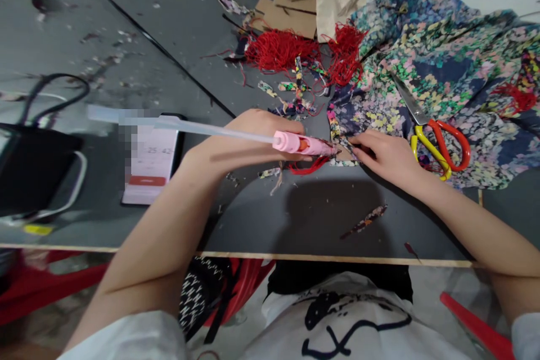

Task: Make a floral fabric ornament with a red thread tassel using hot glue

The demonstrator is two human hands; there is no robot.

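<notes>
My left hand (265, 126) is closed around a pink glue gun (289, 142), and a long translucent glue stick (219, 130) sticks out of its back end. The gun's tip meets a small cardboard piece (345, 152) edged with floral fabric strips. The fingertips of my right hand (386, 157) pinch this piece's right side; the thumb is partly in shadow. Under the gun lies a bit of red yarn (312, 167). Floral cloth (447, 73) spreads behind my right hand, with red-and-yellow scissors (447, 146) resting on it.
Red thread bundles (282, 50), cardboard scraps (291, 14) and fabric snippets lie at the back. A phone (152, 163) and a black box (36, 169) with cables are at left. A black cord (152, 42) crosses the table diagonally. The table's front edge (337, 260) runs before me.
</notes>
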